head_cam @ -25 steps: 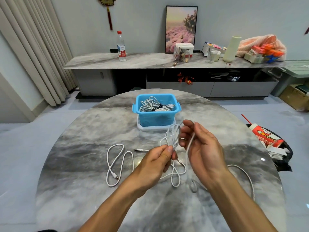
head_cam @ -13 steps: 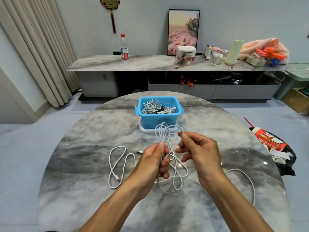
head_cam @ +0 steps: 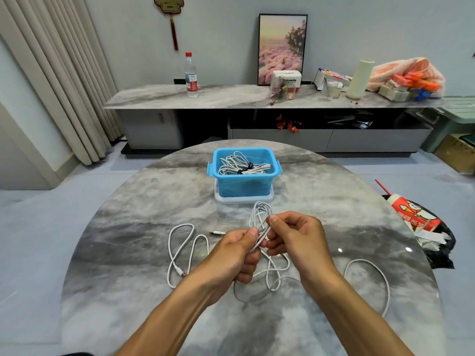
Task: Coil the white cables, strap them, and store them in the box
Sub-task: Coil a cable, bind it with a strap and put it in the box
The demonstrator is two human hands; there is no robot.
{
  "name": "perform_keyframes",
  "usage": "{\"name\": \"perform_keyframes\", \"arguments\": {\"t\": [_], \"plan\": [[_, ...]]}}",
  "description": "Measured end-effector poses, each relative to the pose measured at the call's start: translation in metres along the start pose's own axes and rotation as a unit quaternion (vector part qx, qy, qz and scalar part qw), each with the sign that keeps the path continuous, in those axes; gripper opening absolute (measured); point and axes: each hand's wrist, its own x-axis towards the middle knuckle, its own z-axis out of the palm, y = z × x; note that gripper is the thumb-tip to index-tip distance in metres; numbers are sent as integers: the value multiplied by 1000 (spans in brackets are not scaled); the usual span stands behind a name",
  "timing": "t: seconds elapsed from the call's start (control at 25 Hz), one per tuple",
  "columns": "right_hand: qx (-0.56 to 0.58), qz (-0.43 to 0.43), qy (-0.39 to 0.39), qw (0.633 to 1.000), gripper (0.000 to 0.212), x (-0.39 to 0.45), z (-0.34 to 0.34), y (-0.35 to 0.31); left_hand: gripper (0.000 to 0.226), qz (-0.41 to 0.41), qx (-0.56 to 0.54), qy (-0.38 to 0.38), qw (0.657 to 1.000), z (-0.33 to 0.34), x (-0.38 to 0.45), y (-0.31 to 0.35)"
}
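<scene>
Hands (head_cam: 267, 242) now closer, coil (head_cam: 261, 219) upright

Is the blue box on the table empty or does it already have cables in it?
Not empty. The blue box holds white cables bundled with dark straps, and it has no lid on.

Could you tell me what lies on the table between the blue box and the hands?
In the head view, only the top loops of the held cable between the blue box and the hands; otherwise bare table.
</scene>
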Motion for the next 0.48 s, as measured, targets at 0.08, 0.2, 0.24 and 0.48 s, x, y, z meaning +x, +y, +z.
{"name": "perform_keyframes", "arguments": {"t": [0.08,0.2,0.24,0.48], "plan": [[47,15,22,999,3,-2,5,2,33,5,-22,-14,1000,-1,1,2],[192,78,-15,978,38,2,1,0,31,10,-43,-40,998,-1,-2,5],[263,103,-68,957,45,3,-2,-4,31,9,-40,-51,998,1,-4,4],[328,103,-83,935,25,6,-2,-14,36,1,1,-105,994,23,-10,-8]]}}
